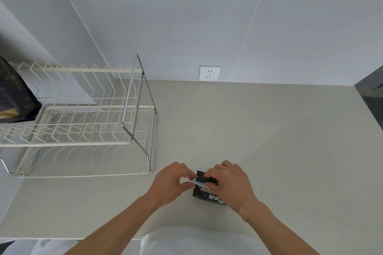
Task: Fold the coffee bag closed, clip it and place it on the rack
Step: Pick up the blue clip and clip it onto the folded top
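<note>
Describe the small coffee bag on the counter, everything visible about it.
The coffee bag is a small, dark, glossy pouch with pale lettering, on the light counter near its front edge, right of the wire rack. Its top looks folded over, with a pale strip, possibly a clip, across the fold. The left hand pinches the strip's left end; the right hand covers the bag's right side and top. Its lower right corner is hidden.

Single head-cam view, wide-angle, worn on my head, facing fwd and steeply down over the counter (269, 130); my hands sit near, low centre; rack (83, 126) at left, wall (186, 16) beyond.
</note>
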